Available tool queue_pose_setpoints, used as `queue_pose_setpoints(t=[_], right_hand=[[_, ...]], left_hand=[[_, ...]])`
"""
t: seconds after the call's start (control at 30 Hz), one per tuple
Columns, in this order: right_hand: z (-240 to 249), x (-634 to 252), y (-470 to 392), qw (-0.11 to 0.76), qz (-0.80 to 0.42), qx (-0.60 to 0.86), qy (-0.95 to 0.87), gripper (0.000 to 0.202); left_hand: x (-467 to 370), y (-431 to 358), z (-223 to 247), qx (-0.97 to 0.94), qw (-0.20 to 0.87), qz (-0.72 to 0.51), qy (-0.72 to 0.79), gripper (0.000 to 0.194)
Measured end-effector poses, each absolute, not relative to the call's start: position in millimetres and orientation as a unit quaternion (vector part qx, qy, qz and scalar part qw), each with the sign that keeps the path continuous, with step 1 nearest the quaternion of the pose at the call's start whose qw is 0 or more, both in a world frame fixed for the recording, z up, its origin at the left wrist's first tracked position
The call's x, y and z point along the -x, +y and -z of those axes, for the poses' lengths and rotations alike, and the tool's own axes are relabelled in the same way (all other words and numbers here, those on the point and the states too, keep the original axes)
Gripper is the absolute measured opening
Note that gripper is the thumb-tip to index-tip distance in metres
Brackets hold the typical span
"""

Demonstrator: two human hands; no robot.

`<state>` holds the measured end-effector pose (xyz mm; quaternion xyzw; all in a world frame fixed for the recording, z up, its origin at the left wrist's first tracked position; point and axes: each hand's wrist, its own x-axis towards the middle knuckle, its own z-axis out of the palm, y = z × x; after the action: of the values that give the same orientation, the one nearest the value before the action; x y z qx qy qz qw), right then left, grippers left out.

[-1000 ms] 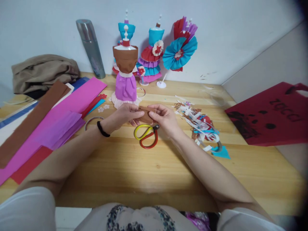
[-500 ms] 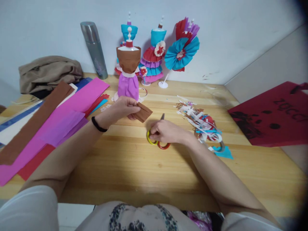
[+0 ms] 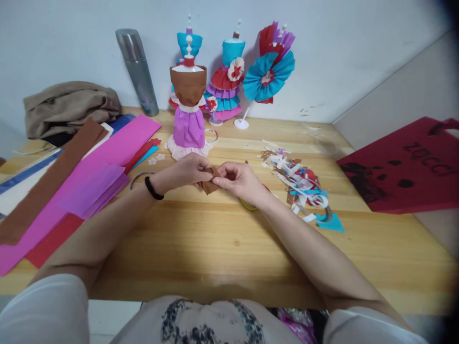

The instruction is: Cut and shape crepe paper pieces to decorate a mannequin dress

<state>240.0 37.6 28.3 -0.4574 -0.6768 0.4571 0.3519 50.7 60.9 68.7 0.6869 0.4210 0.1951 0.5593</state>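
A small piece of brown crepe paper point(image 3: 211, 186) is pinched between my two hands above the table. My left hand point(image 3: 190, 171), with a black band at the wrist, grips its left side. My right hand point(image 3: 241, 179) has thumb and fingers closed on its right edge. Scissors point(image 3: 249, 205) lie on the table, mostly hidden under my right hand and wrist; part of the yellow handle shows. Just beyond my hands stands a small dress form point(image 3: 189, 124) in a brown top and purple skirt with a pale ruffled hem.
Several dressed forms, one with a big blue paper rosette point(image 3: 267, 78), stand along the wall near a grey flask point(image 3: 138, 71). Coloured paper strips point(image 3: 118, 138) and brown cloth point(image 3: 73, 105) lie left. Paper scraps point(image 3: 296, 177) and a red bag point(image 3: 405, 167) are right.
My right hand has let go of the scissors, leaving them on the table, and moved left to take hold of the brown crepe paper. The paper now looks more folded.
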Motion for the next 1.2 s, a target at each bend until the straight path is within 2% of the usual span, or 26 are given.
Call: queue_pose_setpoints(t=[0.2,0.33,0.53,0.73,0.97,1.2], right_hand=[[-22.7,-239.5,37.5,0.4,-0.541,0.453,-0.586,0.03],[-21.5,-243.1,40.2,0.422,-0.524,0.46,-0.579,0.028],[-22.2,-245.4,38.6,0.436,-0.384,0.482,-0.656,0.025],[-23.6,-243.3,33.5,0.42,-0.239,0.466,-0.741,0.007],[-22.5,-244.4,32.6,0.462,-0.322,0.42,-0.711,0.008],[-18.2,-244.7,31.6,0.444,-0.388,0.382,-0.711,0.009]], left_hand=[[-47.0,66.4,-58.7,-0.611,0.639,-0.222,0.411,0.023],[-43.9,73.0,-50.6,-0.568,0.66,-0.261,0.416,0.032],[-43.7,72.6,-51.5,-0.549,0.65,-0.281,0.445,0.026],[-43.9,69.7,-54.8,-0.55,0.639,-0.274,0.463,0.023],[-43.6,74.8,-50.4,-0.521,0.636,-0.282,0.495,0.025],[-46.7,73.6,-46.4,-0.487,0.668,-0.288,0.484,0.032]])
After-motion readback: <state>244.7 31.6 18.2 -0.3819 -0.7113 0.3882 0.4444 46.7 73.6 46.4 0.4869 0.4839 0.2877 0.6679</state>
